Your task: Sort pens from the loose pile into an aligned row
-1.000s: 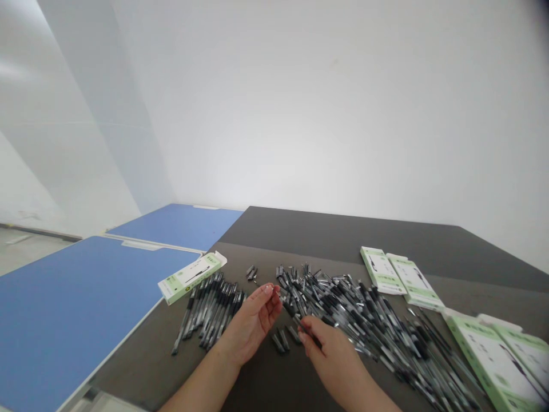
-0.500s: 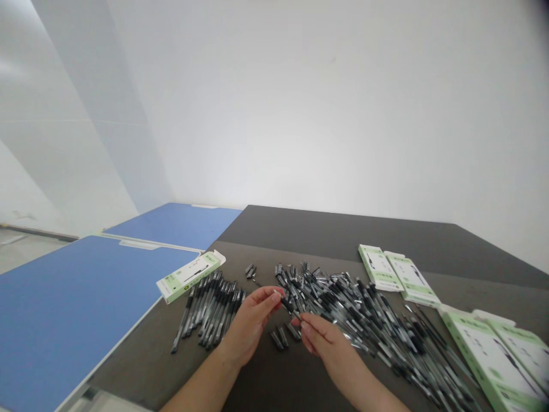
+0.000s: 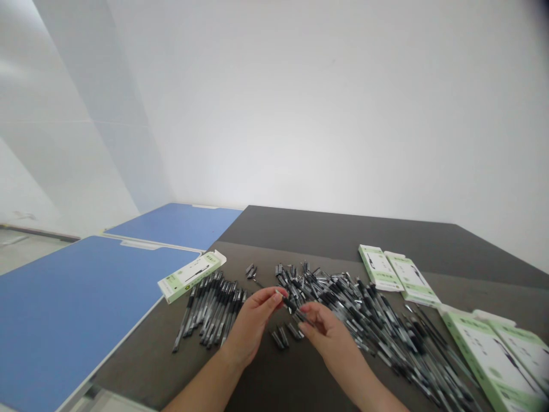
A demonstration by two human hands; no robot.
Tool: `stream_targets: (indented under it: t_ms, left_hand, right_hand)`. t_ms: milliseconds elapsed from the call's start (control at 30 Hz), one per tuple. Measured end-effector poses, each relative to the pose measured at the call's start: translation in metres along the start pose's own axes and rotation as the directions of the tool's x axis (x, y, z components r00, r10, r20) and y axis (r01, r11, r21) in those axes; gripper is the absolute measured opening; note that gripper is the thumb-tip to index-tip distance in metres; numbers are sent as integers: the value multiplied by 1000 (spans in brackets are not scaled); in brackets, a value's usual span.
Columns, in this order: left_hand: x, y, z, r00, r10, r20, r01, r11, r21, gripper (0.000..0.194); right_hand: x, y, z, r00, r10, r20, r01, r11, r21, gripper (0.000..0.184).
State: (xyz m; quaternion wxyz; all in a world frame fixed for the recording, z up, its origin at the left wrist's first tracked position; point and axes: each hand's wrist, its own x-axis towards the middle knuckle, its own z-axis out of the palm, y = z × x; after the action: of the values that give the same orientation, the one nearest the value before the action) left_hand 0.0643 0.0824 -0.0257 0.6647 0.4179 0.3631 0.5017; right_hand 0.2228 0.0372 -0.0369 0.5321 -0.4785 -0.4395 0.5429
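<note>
Between my hands is a pen (image 3: 290, 303) with a black grip and a clear barrel, slanting down to the right. My left hand (image 3: 252, 323) pinches its upper-left end between thumb and fingertips. Around the barrel at the lower right, my right hand (image 3: 328, 335) has thumb and fingers closed. A few pen caps (image 3: 280, 337) lie on the dark table just below the pen. Behind and to the right spreads a heap of loose pen parts (image 3: 355, 312). Left of my left hand lies a row of capped pens (image 3: 213, 312).
A green-and-white pen box (image 3: 191, 276) lies at the table's left edge. More such boxes rest at the right, two farther back (image 3: 397, 274) and others at the near right (image 3: 493, 357). Blue tabletops (image 3: 86, 303) adjoin on the left; a white wall (image 3: 300, 114) stands behind.
My left fingers have closed in on the pen's end. My right hand has shifted its grip along the barrel, its fingers now a little more lifted. The table items stay put.
</note>
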Motion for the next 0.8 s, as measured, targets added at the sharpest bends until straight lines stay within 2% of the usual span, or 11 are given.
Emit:
stream_targets:
  t_ms: [67, 167, 200, 267, 333, 400, 467, 533, 633, 700, 800]
  left_hand:
    - [-1, 0, 1, 999, -14, 37, 15, 999, -40, 17]
    - [-2, 0, 2, 997, -16, 77, 22, 997, -77, 17]
    - [-2, 0, 2, 998, -12, 69, 16, 998, -66, 17]
    - [-1, -1, 1, 999, -1, 34, 2, 1000, -22, 18]
    - [-1, -2, 1, 1000, 6, 9, -6, 1000, 11, 18]
    - [-2, -2, 1, 1000, -1, 25, 1, 1000, -6, 18]
    - [-2, -1, 2, 998, -11, 60, 15, 999, -52, 18]
    - [-3, -1, 3, 998, -15, 67, 20, 997, -70, 17]
    - [-3, -1, 3, 1000, 3, 13, -3, 1000, 3, 18]
    - [-3, -1, 3, 1000, 8, 0, -8, 999, 44, 19]
    - [-4, 0, 3, 999, -2, 51, 3, 1000, -15, 19]
  right_hand:
    - [-1, 1, -1, 992, 92, 90, -98, 993, 64, 33]
    - [-4, -1, -1, 935, 236, 264, -277, 952, 130, 38]
    - [-5, -2, -1, 945, 220, 240, -253, 961, 114, 37]
    - [-4, -3, 0, 992, 91, 85, -92, 996, 9, 37]
    - [-3, -3, 1, 999, -43, -25, 39, 993, -113, 40]
    - [-4, -4, 1, 1000, 1, 30, 2, 995, -98, 36]
    - [-5, -4, 1, 968, 163, 191, -168, 986, 8, 39]
    - [-6, -4, 2, 942, 224, 248, -247, 967, 63, 41]
    - [-4, -5, 3, 999, 32, 34, -30, 997, -69, 41]
    - [-3, -6, 3, 996, -77, -41, 69, 981, -182, 37]
    - [-7, -8, 2, 987, 103, 123, -97, 994, -56, 32]
